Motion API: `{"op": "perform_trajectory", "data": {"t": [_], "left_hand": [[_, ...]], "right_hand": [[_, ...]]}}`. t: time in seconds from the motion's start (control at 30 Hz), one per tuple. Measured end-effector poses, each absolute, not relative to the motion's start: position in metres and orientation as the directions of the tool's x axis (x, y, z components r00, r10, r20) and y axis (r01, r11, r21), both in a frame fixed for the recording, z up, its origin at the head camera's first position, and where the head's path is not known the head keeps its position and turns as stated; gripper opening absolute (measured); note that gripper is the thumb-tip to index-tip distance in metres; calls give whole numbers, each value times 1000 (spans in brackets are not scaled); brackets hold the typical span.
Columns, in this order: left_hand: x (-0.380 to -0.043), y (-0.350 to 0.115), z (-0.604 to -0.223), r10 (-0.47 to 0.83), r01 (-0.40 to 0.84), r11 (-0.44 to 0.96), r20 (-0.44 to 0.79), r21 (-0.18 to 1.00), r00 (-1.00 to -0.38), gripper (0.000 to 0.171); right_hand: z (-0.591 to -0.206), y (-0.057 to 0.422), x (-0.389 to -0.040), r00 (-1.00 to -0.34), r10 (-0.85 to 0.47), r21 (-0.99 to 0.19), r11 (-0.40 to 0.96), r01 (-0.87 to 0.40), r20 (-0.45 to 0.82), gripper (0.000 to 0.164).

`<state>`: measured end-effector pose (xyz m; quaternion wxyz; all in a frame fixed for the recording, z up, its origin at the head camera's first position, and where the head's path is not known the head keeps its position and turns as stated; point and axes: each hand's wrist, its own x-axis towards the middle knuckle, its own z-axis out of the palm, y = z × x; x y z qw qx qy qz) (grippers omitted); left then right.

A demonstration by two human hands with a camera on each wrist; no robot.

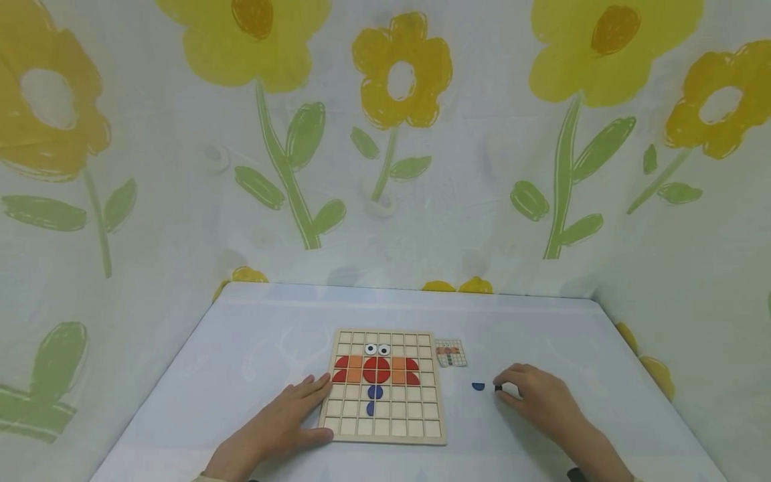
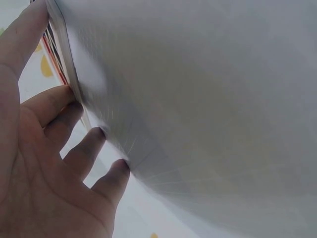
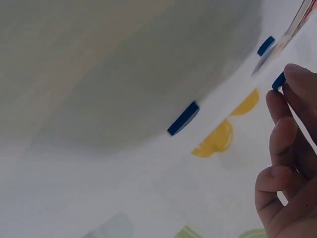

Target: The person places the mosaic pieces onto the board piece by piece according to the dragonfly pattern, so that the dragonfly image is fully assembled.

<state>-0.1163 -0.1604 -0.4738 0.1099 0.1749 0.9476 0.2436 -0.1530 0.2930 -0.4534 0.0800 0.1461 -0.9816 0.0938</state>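
A wooden grid board (image 1: 440, 428) lies in front of me. Its cells hold red quarter-circle pieces (image 1: 376, 370), orange squares (image 1: 399, 369), two eye pieces (image 1: 371, 349) and blue pieces (image 1: 375, 392). My left hand (image 1: 283, 415) is spread at the board's left edge, fingers and thumb touching the frame. To the right of the board, my right hand (image 1: 542, 402) pinches a small blue piece (image 3: 279, 81) between thumb and index finger. Left of those fingertips, a blue half-circle piece (image 1: 478, 386) lies on the table. Another blue piece (image 3: 184, 118) shows in the right wrist view.
A small pattern card (image 1: 452, 353) lies beside the board's upper right corner, printed with a similar figure on a grid. The white table (image 1: 271, 314) meets a flower-printed curtain (image 1: 452, 221) at the back and along both sides.
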Motion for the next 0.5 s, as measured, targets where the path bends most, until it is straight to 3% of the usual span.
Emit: {"op": "perform_trajectory", "data": {"t": [0.5], "left_hand": [[-118,-159,-473,374,259,825,-142,502,-917,90]], "right_hand": [[-461,250,-149,-861,-411,-139,874,-466,301,21]]}}
